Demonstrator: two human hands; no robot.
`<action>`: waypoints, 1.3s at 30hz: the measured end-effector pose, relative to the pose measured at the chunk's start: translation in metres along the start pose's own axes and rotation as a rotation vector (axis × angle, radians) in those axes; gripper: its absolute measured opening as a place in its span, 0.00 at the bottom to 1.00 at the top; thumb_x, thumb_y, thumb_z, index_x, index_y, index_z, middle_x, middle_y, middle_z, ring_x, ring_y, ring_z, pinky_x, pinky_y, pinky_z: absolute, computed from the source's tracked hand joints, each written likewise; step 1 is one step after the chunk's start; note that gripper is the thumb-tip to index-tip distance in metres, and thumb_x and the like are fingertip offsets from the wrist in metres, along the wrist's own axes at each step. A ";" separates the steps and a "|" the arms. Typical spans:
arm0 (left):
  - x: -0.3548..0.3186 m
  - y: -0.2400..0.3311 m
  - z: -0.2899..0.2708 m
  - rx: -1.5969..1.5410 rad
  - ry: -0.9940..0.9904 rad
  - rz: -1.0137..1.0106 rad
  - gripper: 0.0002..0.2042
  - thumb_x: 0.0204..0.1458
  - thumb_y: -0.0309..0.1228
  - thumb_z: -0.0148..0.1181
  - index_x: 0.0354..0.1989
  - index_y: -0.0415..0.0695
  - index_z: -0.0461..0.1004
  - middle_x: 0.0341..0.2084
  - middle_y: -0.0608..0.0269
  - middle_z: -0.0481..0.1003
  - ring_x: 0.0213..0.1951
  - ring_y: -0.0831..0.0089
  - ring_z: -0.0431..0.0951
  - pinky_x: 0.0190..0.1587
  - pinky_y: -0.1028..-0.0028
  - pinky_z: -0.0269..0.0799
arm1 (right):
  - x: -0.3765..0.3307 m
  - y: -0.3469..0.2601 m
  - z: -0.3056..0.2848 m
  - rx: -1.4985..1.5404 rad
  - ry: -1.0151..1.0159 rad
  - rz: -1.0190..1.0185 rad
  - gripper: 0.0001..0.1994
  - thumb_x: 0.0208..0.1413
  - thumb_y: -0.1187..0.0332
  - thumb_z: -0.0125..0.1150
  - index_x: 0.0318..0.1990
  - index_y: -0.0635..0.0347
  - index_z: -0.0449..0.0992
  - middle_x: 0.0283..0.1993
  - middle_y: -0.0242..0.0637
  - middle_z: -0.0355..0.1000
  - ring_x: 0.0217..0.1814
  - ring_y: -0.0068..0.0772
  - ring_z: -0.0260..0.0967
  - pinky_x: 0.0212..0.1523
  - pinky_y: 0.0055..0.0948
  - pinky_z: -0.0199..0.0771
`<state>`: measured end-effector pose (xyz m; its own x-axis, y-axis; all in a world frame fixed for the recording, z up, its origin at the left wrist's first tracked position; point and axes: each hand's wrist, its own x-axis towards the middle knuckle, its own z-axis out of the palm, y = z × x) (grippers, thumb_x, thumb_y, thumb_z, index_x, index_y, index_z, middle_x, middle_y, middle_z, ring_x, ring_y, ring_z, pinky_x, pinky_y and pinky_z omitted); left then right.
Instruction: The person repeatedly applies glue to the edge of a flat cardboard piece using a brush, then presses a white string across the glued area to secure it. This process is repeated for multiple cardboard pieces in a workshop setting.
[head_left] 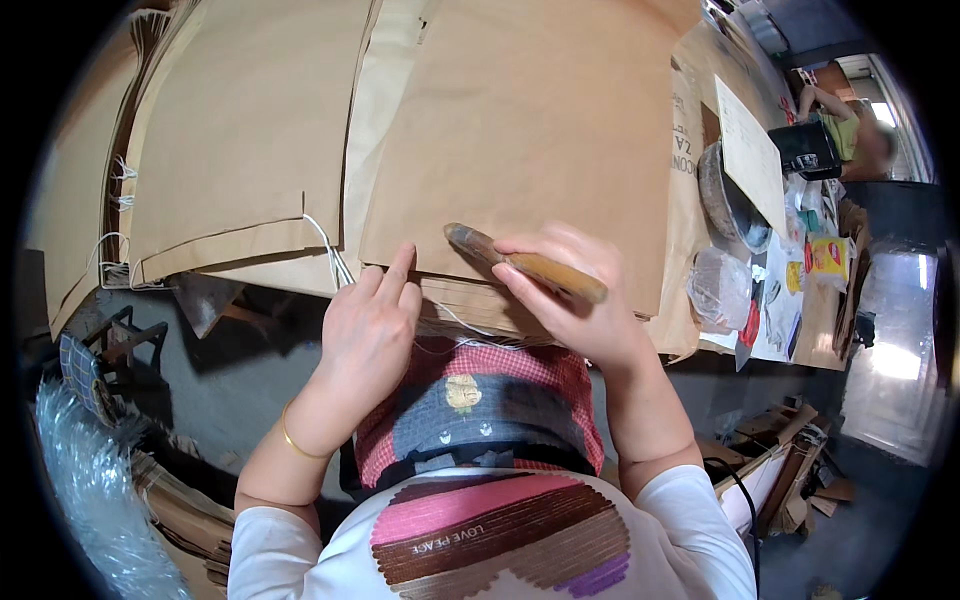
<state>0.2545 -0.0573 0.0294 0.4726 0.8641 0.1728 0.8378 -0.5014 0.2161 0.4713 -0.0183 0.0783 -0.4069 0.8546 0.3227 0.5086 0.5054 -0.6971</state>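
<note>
Flat brown kraft-paper stack (530,130): upper centre of frame. Your left hand (368,325) lays an extended index finger over its lower-left edge, seemingly to steady it; thumb hidden, any hold unclear. Your right hand (580,322) closes round a tapered amber-brown tool (560,274), slanted, seemingly for control. Stack surface: smooth, matt, faintly creased; lower edges layered.

The table (822,335) bears brown paper stacks (530,130), a round bowl (714,203) and what seems a clear plastic tub (719,288).
</note>
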 end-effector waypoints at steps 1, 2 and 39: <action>-0.001 -0.003 0.006 0.031 -0.012 0.021 0.06 0.37 0.27 0.55 0.25 0.39 0.71 0.51 0.47 0.71 0.34 0.67 0.72 0.32 0.72 0.71 | -0.001 0.002 0.002 0.007 0.024 0.003 0.07 0.45 0.76 0.66 0.34 0.65 0.78 0.24 0.38 0.72 0.23 0.27 0.65 0.24 0.24 0.63; 0.000 -0.004 0.007 0.024 -0.004 0.025 0.06 0.37 0.27 0.55 0.25 0.39 0.70 0.52 0.46 0.71 0.34 0.67 0.72 0.32 0.72 0.71 | -0.002 0.005 0.002 0.013 0.047 0.007 0.07 0.45 0.76 0.66 0.34 0.65 0.78 0.24 0.37 0.72 0.22 0.26 0.64 0.23 0.24 0.62; -0.004 0.032 -0.040 -0.681 -0.130 -0.143 0.04 0.47 0.22 0.56 0.25 0.33 0.73 0.27 0.52 0.74 0.21 0.65 0.71 0.24 0.74 0.64 | -0.225 0.121 -0.177 -1.062 0.346 0.491 0.14 0.44 0.82 0.57 0.40 0.61 0.79 0.38 0.42 0.73 0.40 0.45 0.71 0.41 0.38 0.71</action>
<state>0.2684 -0.0781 0.0739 0.4351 0.9003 -0.0088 0.5569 -0.2614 0.7884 0.7584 -0.1284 0.0344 0.1441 0.8869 0.4390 0.9847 -0.1723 0.0250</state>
